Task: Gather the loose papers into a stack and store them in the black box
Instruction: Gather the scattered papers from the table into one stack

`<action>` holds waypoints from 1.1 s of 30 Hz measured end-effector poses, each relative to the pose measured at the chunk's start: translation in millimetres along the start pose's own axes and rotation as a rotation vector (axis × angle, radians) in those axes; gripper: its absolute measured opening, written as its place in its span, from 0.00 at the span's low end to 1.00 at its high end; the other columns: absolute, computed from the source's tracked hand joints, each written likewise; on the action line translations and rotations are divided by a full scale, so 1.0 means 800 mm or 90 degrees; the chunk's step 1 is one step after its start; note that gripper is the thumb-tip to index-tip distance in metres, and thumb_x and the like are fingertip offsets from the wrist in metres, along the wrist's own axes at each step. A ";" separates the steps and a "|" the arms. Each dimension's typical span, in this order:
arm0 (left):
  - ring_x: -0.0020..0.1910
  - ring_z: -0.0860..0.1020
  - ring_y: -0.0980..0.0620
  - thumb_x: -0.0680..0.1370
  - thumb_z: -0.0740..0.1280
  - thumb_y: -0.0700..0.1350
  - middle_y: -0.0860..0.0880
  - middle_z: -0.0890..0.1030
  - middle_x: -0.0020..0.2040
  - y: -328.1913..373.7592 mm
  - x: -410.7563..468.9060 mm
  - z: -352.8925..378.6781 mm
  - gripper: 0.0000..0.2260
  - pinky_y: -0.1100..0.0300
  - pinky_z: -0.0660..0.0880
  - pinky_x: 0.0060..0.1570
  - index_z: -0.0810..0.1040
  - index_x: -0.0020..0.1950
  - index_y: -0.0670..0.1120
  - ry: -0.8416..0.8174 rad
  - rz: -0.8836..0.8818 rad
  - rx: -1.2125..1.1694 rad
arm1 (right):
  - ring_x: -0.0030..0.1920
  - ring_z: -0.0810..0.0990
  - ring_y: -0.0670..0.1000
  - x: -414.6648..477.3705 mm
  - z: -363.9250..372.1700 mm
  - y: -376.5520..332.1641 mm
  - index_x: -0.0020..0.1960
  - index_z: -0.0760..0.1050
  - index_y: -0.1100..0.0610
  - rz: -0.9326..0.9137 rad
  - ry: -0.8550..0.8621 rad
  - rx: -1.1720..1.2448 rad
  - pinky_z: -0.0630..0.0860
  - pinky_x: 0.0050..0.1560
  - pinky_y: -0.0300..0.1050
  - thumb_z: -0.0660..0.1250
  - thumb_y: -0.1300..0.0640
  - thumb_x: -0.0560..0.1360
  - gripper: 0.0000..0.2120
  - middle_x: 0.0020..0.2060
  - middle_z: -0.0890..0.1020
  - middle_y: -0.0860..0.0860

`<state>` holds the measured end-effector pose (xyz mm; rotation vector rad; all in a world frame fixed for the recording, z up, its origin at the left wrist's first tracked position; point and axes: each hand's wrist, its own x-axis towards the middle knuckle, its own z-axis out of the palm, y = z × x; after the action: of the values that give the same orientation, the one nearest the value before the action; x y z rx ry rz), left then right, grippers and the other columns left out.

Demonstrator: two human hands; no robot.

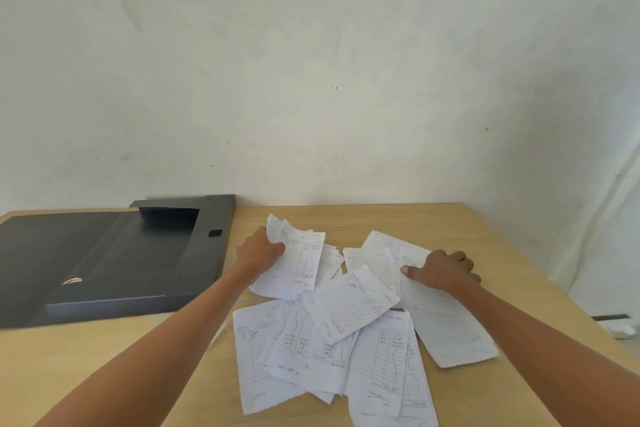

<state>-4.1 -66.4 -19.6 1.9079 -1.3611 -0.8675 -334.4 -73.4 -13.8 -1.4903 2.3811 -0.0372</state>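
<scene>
Several loose white ruled papers (346,333) lie scattered and overlapping on the wooden table (104,367), right of centre. My left hand (259,251) grips the far-left sheets (298,263) at their top edge, which curls up off the table. My right hand (441,270) is closed on the edge of the far-right sheets (384,253), thumb on top. The black box (114,260) lies open and flat at the left, its lid spread toward the table's left edge, a small metal ring on it.
A pale wall (311,80) rises directly behind the table. The table's right edge (554,288) runs diagonally past my right forearm, with floor and a white object (623,331) beyond it. Bare wood shows in front of the box.
</scene>
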 end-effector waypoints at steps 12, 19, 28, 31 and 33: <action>0.46 0.80 0.48 0.78 0.62 0.44 0.47 0.83 0.51 0.020 -0.023 0.005 0.08 0.54 0.76 0.45 0.78 0.54 0.47 -0.018 0.008 -0.125 | 0.59 0.77 0.58 -0.024 0.020 -0.090 0.71 0.65 0.66 -0.132 -0.071 0.368 0.74 0.49 0.48 0.79 0.50 0.68 0.40 0.61 0.77 0.59; 0.43 0.78 0.49 0.81 0.61 0.38 0.45 0.82 0.52 0.010 -0.018 -0.001 0.08 0.55 0.73 0.44 0.78 0.55 0.44 -0.059 -0.051 -0.194 | 0.52 0.79 0.56 -0.030 0.013 -0.101 0.56 0.72 0.64 -0.140 -0.181 0.415 0.76 0.55 0.51 0.81 0.60 0.66 0.26 0.45 0.80 0.55; 0.55 0.77 0.41 0.84 0.59 0.38 0.44 0.80 0.56 -0.004 -0.002 -0.017 0.11 0.48 0.72 0.52 0.74 0.64 0.45 0.042 -0.069 -0.382 | 0.42 0.82 0.53 -0.018 0.004 -0.099 0.57 0.81 0.62 -0.207 -0.135 0.640 0.76 0.37 0.42 0.74 0.68 0.72 0.14 0.49 0.85 0.57; 0.56 0.74 0.44 0.84 0.57 0.36 0.45 0.76 0.58 0.001 0.005 -0.027 0.14 0.49 0.70 0.52 0.70 0.69 0.42 0.112 -0.023 -0.353 | 0.45 0.82 0.52 -0.014 -0.011 -0.097 0.57 0.81 0.60 -0.250 -0.061 0.699 0.76 0.39 0.41 0.72 0.68 0.73 0.13 0.48 0.84 0.54; 0.56 0.74 0.44 0.84 0.58 0.37 0.45 0.76 0.61 0.005 0.010 -0.031 0.16 0.49 0.71 0.52 0.67 0.72 0.41 0.144 -0.012 -0.322 | 0.45 0.82 0.51 -0.014 -0.023 -0.096 0.55 0.81 0.57 -0.276 -0.025 0.734 0.77 0.41 0.43 0.72 0.67 0.74 0.12 0.47 0.84 0.52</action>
<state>15.7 -72.3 -3.3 1.5683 -0.8861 -0.8756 -268.3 -100.8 21.3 -1.2659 1.4111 -1.2145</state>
